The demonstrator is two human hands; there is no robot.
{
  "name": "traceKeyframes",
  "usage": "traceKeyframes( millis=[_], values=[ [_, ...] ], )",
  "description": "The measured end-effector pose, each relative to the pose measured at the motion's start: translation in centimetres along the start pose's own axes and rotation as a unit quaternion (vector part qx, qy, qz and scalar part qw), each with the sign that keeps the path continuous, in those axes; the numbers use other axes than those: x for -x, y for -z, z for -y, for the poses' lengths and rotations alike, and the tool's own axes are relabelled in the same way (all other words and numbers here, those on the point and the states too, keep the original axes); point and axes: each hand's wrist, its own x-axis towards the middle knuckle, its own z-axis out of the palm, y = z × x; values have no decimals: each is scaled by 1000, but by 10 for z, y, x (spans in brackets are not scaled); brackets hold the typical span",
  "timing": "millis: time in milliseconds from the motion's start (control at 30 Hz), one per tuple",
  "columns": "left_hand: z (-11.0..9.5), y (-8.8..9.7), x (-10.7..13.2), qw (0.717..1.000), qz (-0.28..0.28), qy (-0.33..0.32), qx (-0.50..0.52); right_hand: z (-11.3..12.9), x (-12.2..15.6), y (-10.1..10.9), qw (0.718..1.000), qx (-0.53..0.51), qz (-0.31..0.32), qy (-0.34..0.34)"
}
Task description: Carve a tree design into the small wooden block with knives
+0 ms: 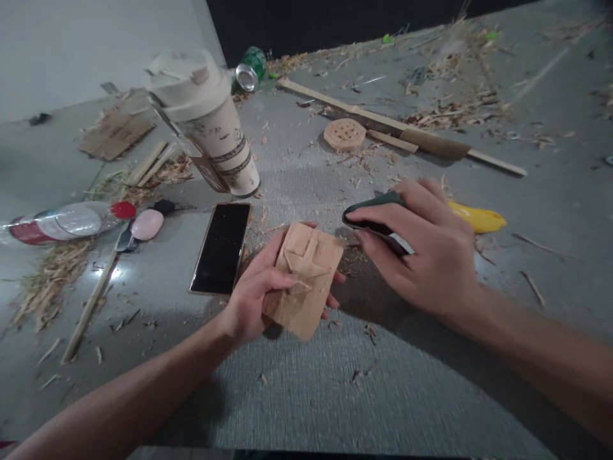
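Note:
My left hand [258, 287] is closed around a small wooden block [299, 326], a flat tile with rounded corners. A star shape stands out in relief on its upper face, and my thumb presses on the lower part of that carving. To the right of the block, raised a little and apart from it, my right hand [426, 249] pinches a folded piece of sandpaper [371, 214], dark green-black outside. Its far end is hidden under my fingers. Behind that hand lies a yellow object [479, 218], partly covered by it.
A phone [221, 249] lies left of the block, with a lidded cup [225, 140] behind it. Farther left are a plastic bottle [71, 220] and a stick [90, 306]. At the back are a green can [251, 67], a carved wooden disc [345, 134], wooden strips [393, 121] and scattered shavings.

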Motion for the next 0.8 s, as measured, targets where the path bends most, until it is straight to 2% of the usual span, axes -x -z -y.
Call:
traceKeyframes(
  millis=[133,267,367,467,600,733,800],
  values=[
    [5,-4,3,997,-48,-12,-55,2,-1,3,999,-12,7,33],
    [6,-9,5,992,-80,-29,-93,5,-1,6,995,-16,23,97],
    [6,-10,5,988,-97,-41,-112,3,-2,7,993,7,5,118],
    [7,-10,4,991,-87,-29,-102,-3,-1,5,994,39,-1,102],
    [8,-8,4,992,-77,-22,-97,-13,1,-1,996,68,49,31],
    [6,-3,3,998,-35,-9,-54,-22,-5,3,993,-20,111,27],
    [3,0,0,1000,-12,0,-20,-31,-11,11,994,-48,96,9]
  ],
)
